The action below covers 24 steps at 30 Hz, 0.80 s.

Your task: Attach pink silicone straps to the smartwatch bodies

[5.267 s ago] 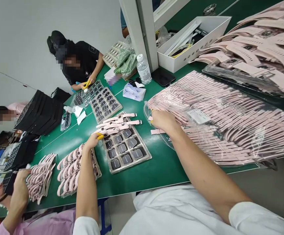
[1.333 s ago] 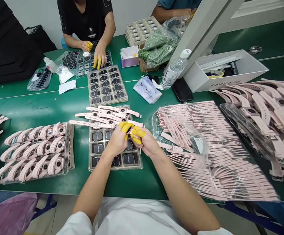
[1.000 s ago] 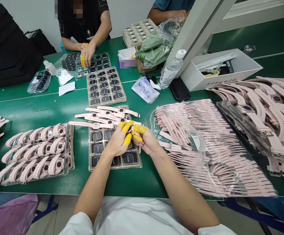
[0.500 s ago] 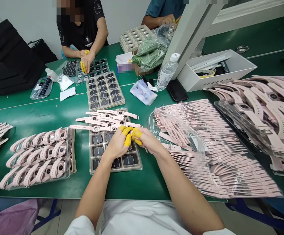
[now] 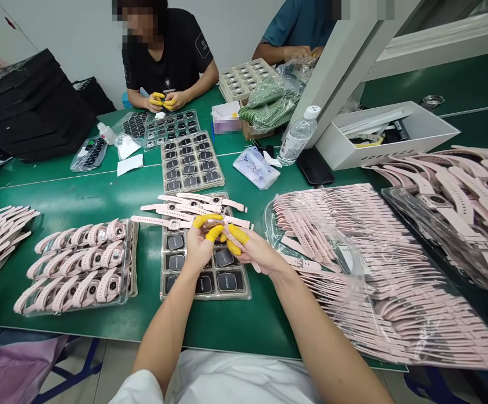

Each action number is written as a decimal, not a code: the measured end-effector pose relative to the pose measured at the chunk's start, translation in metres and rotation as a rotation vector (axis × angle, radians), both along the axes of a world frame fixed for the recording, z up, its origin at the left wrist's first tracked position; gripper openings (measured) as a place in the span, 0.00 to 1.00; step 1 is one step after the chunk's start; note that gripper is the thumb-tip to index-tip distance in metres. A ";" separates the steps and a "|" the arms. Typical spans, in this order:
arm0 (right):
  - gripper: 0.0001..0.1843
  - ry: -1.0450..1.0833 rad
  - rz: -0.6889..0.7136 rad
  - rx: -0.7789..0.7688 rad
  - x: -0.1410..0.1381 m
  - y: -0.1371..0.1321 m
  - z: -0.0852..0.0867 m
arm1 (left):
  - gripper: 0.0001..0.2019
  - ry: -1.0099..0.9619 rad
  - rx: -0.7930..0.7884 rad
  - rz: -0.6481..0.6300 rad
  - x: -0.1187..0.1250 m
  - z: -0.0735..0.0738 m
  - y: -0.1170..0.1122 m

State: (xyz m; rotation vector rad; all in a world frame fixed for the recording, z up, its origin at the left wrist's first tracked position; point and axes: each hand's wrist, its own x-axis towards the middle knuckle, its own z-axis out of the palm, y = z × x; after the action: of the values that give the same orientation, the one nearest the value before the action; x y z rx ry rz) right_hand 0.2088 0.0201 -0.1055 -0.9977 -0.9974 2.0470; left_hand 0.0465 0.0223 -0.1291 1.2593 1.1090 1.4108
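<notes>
In front of me, above a tray of dark square watch faces (image 5: pixel 205 283), my hands meet. My left hand (image 5: pixel 200 244), with yellow finger covers, is closed on a small watch case (image 5: pixel 213 224), partly hidden by the fingers. My right hand (image 5: pixel 250 247), also in yellow covers, pinches a pink watch strap (image 5: pixel 233 240) close beside the case. Whether strap and case are joined I cannot tell. Several pink-strapped watches (image 5: pixel 185 209) lie across the far part of the tray.
Left stands a tray of looped pink watches (image 5: pixel 75 264). To the right lie bagged pink straps (image 5: pixel 395 269) and stacked strapped watches (image 5: pixel 441 207). Farther back are another tray of watch faces (image 5: pixel 191 160), a water bottle (image 5: pixel 298 137), a white box (image 5: pixel 389 134) and a co-worker (image 5: pixel 165 62).
My hands have opened out slightly, bringing the case and strap into view. The camera view has shifted. The co-worker opposite has drawn both hands together, back from the tray.
</notes>
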 end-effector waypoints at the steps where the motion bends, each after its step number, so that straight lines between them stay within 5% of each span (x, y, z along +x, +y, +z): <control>1: 0.31 -0.018 0.030 -0.002 0.000 0.000 0.000 | 0.22 -0.037 -0.024 0.030 -0.001 0.001 0.001; 8: 0.35 -0.190 0.246 0.079 0.013 0.002 0.001 | 0.30 -0.333 -0.069 0.416 -0.016 0.012 0.010; 12: 0.33 -0.276 0.179 0.128 0.020 0.006 -0.003 | 0.30 -0.400 -0.100 0.497 -0.020 0.019 0.013; 18: 0.30 -0.177 -0.220 0.205 0.016 0.011 -0.013 | 0.30 -0.321 -0.320 0.207 -0.008 0.010 0.008; 24: 0.27 -0.090 -0.191 0.206 0.005 0.003 -0.007 | 0.22 0.012 -0.194 -0.109 0.000 -0.009 0.001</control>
State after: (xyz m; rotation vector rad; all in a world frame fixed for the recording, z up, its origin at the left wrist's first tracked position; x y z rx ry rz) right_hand 0.2143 0.0235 -0.1124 -1.0402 -1.0905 1.7198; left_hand 0.0469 0.0229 -0.1384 1.1717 1.1387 1.1859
